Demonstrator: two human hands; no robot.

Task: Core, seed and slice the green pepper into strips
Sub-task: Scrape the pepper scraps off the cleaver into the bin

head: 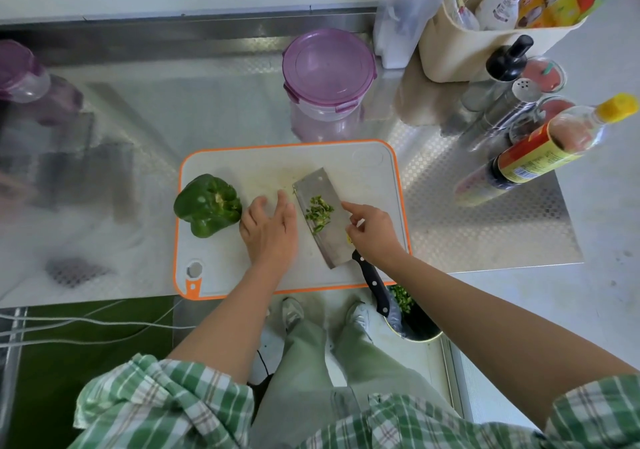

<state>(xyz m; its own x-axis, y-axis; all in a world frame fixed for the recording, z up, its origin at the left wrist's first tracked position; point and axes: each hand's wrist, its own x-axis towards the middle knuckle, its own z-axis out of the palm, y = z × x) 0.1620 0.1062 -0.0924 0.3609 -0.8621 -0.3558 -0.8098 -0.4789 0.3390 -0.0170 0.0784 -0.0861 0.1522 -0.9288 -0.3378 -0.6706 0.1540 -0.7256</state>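
We stand at a steel surface (485, 206) carrying one orange-rimmed cutting board (249, 164). The one green pepper (207, 206) lies on its side at the board's left edge, looking uncut through the body, its pale stem end turned toward our left hand (268, 230).

One cleaver (327, 244) lies flat across the middle of the board, its black handle hanging past the near edge. Our left hand rests released, fingers straight, on the board between pepper and blade. Our right hand (372, 232) grips nothing we can make out; its index finger stretches to the blade's right side and the other fingers curl loosely.

One small heap of chopped green bits (318, 213) sits on the blade.

We judge this a tidying pause before coring: the bits look ready to be scraped off. The next move calls for clearing the blade, taking up the handle, and drawing the pepper to the board's middle to cut round the core.
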